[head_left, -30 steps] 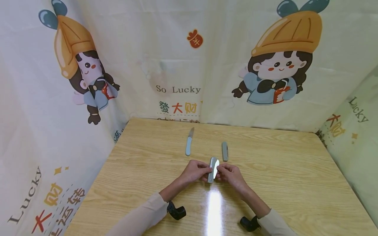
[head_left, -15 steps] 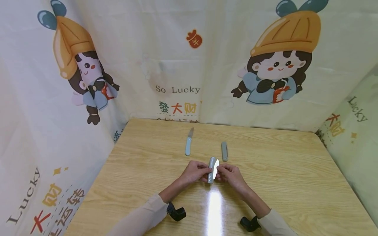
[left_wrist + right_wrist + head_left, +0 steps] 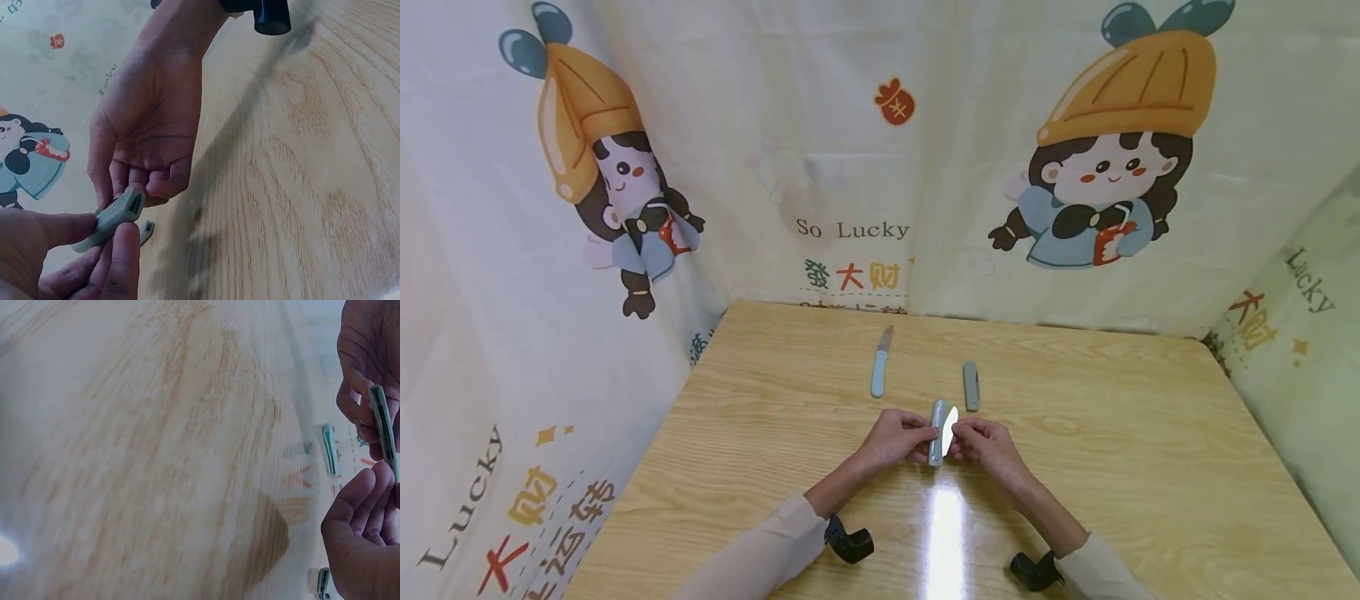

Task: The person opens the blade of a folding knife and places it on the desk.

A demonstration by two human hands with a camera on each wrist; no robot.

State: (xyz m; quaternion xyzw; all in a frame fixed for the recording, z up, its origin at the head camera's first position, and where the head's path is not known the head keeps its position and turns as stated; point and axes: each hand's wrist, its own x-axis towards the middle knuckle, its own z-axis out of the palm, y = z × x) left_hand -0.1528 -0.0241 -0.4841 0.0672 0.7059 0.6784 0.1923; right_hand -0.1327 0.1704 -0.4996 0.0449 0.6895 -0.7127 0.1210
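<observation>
In the head view a folding knife [image 3: 936, 450] with a grey-green handle is held between both hands over the table, its shiny blade [image 3: 951, 429] angled partway out on the right side. My left hand [image 3: 891, 436] grips the handle, thumb on top and fingers beneath. My right hand [image 3: 992, 446] pinches the blade's edge between thumb and fingers. From the left wrist, the handle [image 3: 112, 222] shows its slotted end. The right wrist view shows the long slot of the same handle [image 3: 382, 422] between both hands; the blade is hard to make out there.
Behind the hands lie an unfolded knife [image 3: 878, 371] with a light blue handle and a folded grey knife [image 3: 972, 386]. The wooden table [image 3: 1112, 433] reflects a bright light near the front. A printed curtain [image 3: 955, 183] borders its back and sides. Black cameras [image 3: 850, 540] sit at the wrists.
</observation>
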